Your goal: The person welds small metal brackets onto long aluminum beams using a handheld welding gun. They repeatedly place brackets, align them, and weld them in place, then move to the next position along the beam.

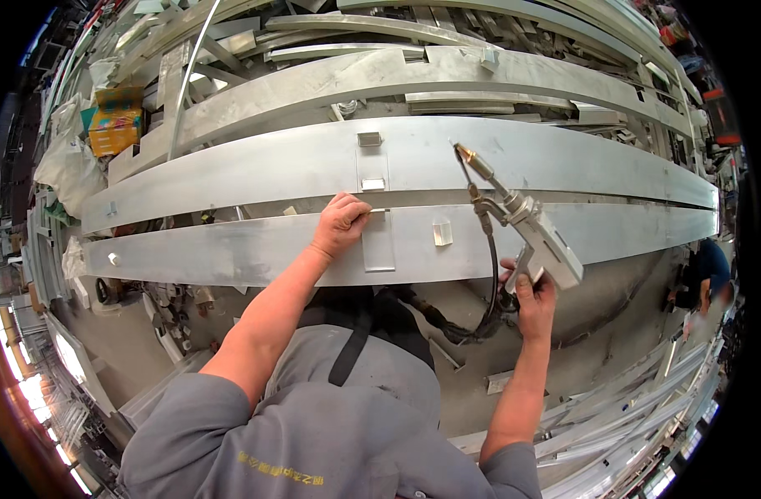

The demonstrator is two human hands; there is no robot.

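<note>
My right hand (532, 303) is wrapped round the handle of a welding gun (537, 231). The gun has a silver boxy body and a copper-coloured nozzle, which points up and left over the far metal panel (256, 170). A black hose (493, 291) hangs from it. My left hand (342, 223) is closed at the upper edge of the near metal panel (289, 249), pinching a small metal piece (377, 210) above a rectangular outline. To its right a small bracket (442, 234) sits on the same panel. Two short brackets, one upper (369, 140) and one lower (372, 184), stand on the far panel.
A long notched beam (314, 87) lies beyond the panels, with piled metal profiles (380, 29) behind it. At the left are a yellow box (116, 125) and plastic bags (64, 158). Another person (706, 274) crouches at far right. More profiles (622, 424) lie at lower right.
</note>
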